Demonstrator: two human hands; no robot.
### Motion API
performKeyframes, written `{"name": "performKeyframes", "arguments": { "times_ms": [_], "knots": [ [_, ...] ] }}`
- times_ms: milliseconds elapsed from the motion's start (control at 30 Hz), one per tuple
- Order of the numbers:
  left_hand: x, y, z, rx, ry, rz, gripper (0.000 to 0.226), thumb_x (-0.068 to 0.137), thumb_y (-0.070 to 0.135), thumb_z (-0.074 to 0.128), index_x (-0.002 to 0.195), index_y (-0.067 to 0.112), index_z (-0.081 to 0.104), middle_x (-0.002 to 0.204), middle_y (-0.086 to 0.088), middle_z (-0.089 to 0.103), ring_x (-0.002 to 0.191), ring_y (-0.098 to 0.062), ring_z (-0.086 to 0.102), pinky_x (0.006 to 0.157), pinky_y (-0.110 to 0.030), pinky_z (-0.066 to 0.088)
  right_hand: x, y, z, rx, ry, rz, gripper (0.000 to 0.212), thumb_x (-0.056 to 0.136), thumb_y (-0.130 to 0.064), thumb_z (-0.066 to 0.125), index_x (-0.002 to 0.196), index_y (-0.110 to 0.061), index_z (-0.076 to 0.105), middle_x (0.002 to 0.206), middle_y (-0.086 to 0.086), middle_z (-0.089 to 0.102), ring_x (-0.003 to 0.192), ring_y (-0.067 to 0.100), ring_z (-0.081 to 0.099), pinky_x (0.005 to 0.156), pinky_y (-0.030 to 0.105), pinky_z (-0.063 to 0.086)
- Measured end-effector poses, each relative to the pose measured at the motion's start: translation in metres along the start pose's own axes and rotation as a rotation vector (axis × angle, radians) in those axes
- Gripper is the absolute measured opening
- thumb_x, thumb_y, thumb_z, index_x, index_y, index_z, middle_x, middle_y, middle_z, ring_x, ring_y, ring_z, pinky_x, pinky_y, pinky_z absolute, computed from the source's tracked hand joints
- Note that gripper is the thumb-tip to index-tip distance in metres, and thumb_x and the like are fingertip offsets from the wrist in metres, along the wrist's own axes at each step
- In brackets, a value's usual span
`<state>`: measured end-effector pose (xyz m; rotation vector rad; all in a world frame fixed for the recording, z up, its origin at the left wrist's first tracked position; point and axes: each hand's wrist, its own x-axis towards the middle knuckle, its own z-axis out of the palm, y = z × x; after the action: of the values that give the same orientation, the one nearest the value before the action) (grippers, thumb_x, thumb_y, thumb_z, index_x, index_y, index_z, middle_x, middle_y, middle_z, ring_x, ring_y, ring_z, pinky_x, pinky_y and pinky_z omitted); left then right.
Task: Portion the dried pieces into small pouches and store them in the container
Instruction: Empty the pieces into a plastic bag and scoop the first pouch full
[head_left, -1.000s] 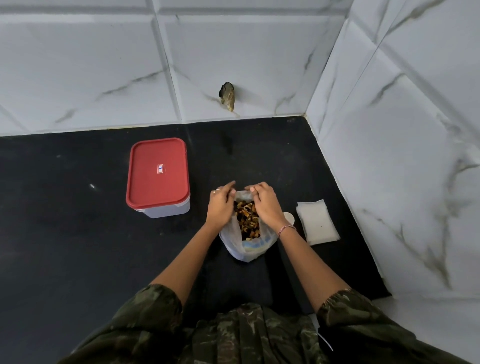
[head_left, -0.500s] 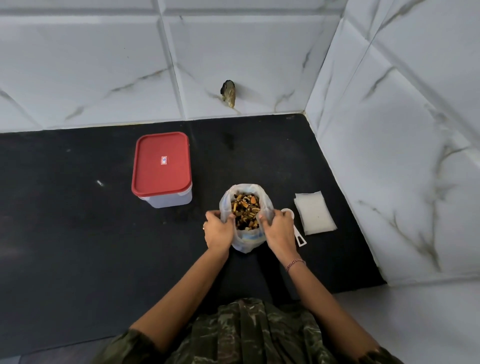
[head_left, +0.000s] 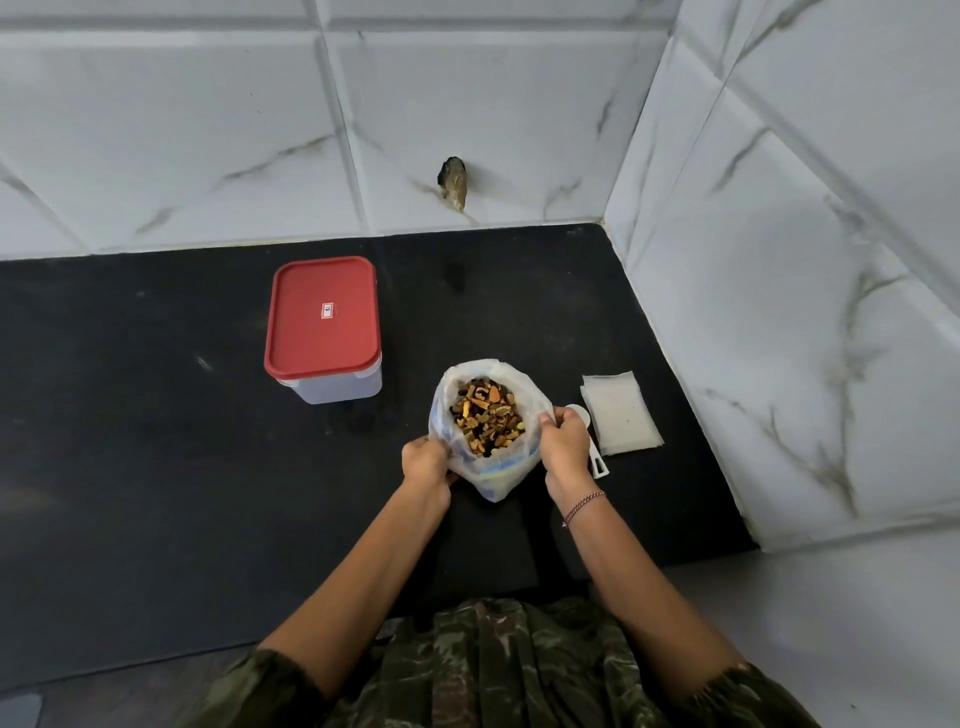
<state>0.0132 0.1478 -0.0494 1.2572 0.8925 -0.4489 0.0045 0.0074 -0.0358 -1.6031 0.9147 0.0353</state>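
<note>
A thin white plastic bag stands open on the black counter, full of dried orange-brown pieces. My left hand grips the bag's left rim, fingers curled into the plastic. My right hand grips the right rim. A stack of small white pouches lies just right of the bag. A white scoop lies between them, partly hidden by my right hand. The container with a red lid stands closed to the upper left.
The black counter is bounded by marble-tiled walls at the back and right. A dark hole or fitting sits in the back wall. The counter's front edge runs close to my camouflage-patterned clothing.
My hands moved from the bag's top toward me along its sides, spreading the mouth wide. The pieces inside show more fully, and the scoop has come into view.
</note>
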Motion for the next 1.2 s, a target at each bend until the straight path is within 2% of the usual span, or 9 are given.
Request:
{"name": "performKeyframes", "arguments": {
  "times_ms": [167,300,500,633,767,900,1000,1100,1200],
  "knots": [
    [0.003,-0.002,0.006,0.05,0.024,0.005,0.033,0.092,-0.001,0.037,0.119,0.003,0.057,0.113,-0.017,0.063,0.102,-0.03,0.063,0.09,-0.046,0.054,0.001,-0.001,0.001,0.209,-0.006,0.114,0.023,0.095,-0.004,0.046,0.116,-0.012,0.052,0.11,0.004,0.056,0.097,0.015,0.053,0.078,0.026,0.044],
    [-0.004,0.0,0.014,0.078,0.011,0.03,0.036,0.092,-0.001,0.032,0.12,0.001,0.054,0.116,-0.019,0.06,0.106,-0.032,0.06,0.092,-0.048,0.052,0.0,-0.001,0.008,0.188,-0.069,0.154,0.033,0.093,0.001,0.032,0.114,-0.014,0.053,0.118,0.009,0.058,0.107,0.023,0.056,0.093,0.036,0.049],
    [-0.008,0.002,0.021,0.089,0.035,0.085,0.03,0.097,0.008,0.032,0.126,0.004,0.037,0.12,-0.013,0.051,0.11,-0.03,0.055,0.095,-0.048,0.05,-0.005,-0.007,0.012,0.065,-0.081,0.143,0.035,0.096,-0.008,0.03,0.13,-0.007,0.041,0.126,0.014,0.051,0.114,0.027,0.05,0.085,0.031,0.041],
    [-0.014,-0.007,0.014,0.197,0.104,0.357,0.046,0.093,-0.001,0.037,0.134,0.016,0.026,0.125,-0.014,0.048,0.105,-0.024,0.051,0.088,-0.039,0.048,-0.011,-0.005,0.014,-0.043,-0.071,-0.002,0.021,0.096,-0.006,0.035,0.117,-0.007,0.033,0.12,0.013,0.048,0.108,0.023,0.051,0.085,0.03,0.042],
    [-0.02,-0.013,0.006,0.474,0.056,0.633,0.051,0.095,0.001,0.039,0.142,0.017,0.028,0.128,-0.014,0.045,0.098,-0.01,0.045,0.077,-0.025,0.041,-0.011,0.003,0.009,-0.294,-0.061,-0.222,0.008,0.096,-0.009,0.04,0.103,-0.012,0.043,0.111,0.009,0.053,0.093,0.013,0.053,0.07,0.018,0.041],
    [-0.029,-0.028,-0.001,0.706,0.135,0.701,0.065,0.094,0.017,0.055,0.15,0.015,0.021,0.138,-0.017,0.04,0.127,-0.028,0.035,0.101,-0.04,0.035,-0.019,0.011,-0.002,-0.461,-0.083,-0.399,0.026,0.1,-0.02,0.037,0.118,-0.009,0.053,0.121,0.007,0.045,0.108,0.016,0.05,0.086,0.02,0.04],
    [-0.032,-0.032,-0.005,0.537,0.168,0.481,0.082,0.084,0.03,0.071,0.147,0.01,0.021,0.142,-0.017,0.034,0.131,-0.033,0.035,0.105,-0.046,0.038,-0.025,0.018,-0.012,-0.464,-0.105,-0.399,0.038,0.1,-0.033,0.038,0.131,-0.015,0.048,0.127,0.007,0.038,0.118,0.02,0.045,0.094,0.024,0.037],
    [-0.036,-0.029,-0.005,0.317,0.024,0.102,0.061,0.081,0.034,0.073,0.126,0.006,0.043,0.124,-0.012,0.049,0.106,-0.025,0.056,0.072,-0.037,0.055,-0.03,0.025,-0.016,-0.287,-0.135,-0.16,0.064,0.089,-0.047,0.055,0.139,-0.011,0.034,0.135,0.007,0.041,0.119,0.021,0.049,0.096,0.033,0.046],
    [-0.039,-0.024,-0.006,0.142,-0.103,-0.06,0.028,0.085,0.023,0.072,0.098,0.004,0.057,0.093,-0.012,0.064,0.081,-0.021,0.063,0.062,-0.03,0.053,-0.035,0.031,-0.013,-0.044,-0.264,0.144,0.062,0.081,-0.048,0.067,0.12,-0.005,0.047,0.116,0.009,0.059,0.097,0.02,0.063,0.067,0.028,0.057]
  ]
}}
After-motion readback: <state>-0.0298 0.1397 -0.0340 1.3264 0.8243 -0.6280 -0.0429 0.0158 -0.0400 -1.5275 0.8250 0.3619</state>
